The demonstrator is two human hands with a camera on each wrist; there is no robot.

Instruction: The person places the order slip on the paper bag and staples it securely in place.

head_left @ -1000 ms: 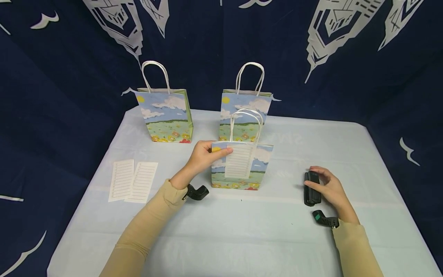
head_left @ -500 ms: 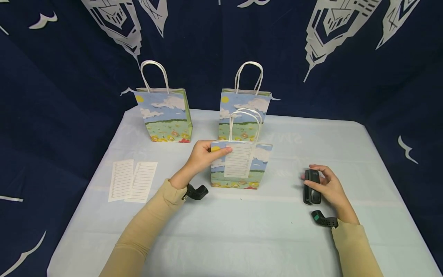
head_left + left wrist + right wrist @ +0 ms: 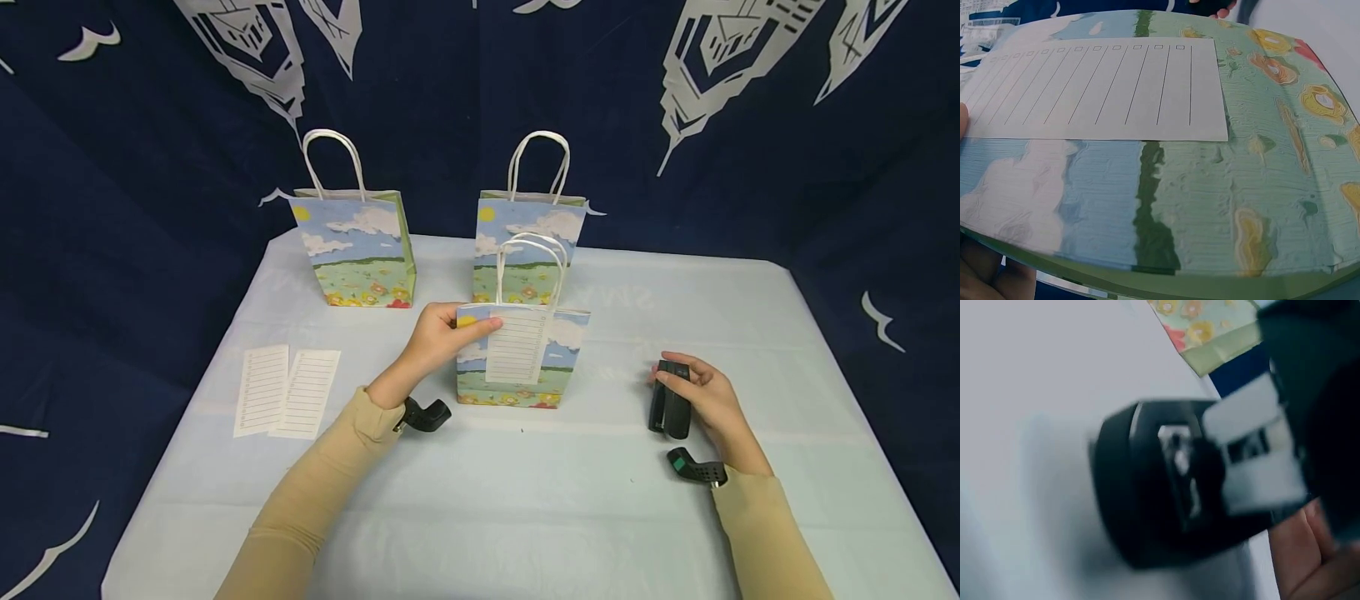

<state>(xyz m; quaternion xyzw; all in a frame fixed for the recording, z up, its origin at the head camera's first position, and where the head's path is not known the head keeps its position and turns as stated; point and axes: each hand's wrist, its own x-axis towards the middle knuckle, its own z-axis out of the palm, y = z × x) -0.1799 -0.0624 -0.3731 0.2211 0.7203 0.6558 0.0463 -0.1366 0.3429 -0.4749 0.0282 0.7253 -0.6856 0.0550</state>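
A small paper gift bag [image 3: 525, 367] with a sky-and-flowers print stands at the table's middle. My left hand [image 3: 442, 337] pinches its upper left corner and holds a lined paper slip [image 3: 516, 346] against the bag's front; the left wrist view shows that slip [image 3: 1097, 87] lying flat on the bag [image 3: 1210, 200]. To the right, my right hand [image 3: 701, 392] grips a black stapler [image 3: 670, 400], tipped up off the table. The right wrist view shows the stapler [image 3: 1191, 481] close and blurred.
Two more printed gift bags stand at the back, one at left [image 3: 352, 250] and one [image 3: 532, 225] behind the middle bag. Two lined slips [image 3: 285, 392] lie flat at the left on the pale blue tablecloth [image 3: 525, 517]. Dark patterned cloth hangs all around.
My right hand has closed round the stapler and lifted and turned it slightly toward the left. The left hand, the bag and the slip have stayed where they were.
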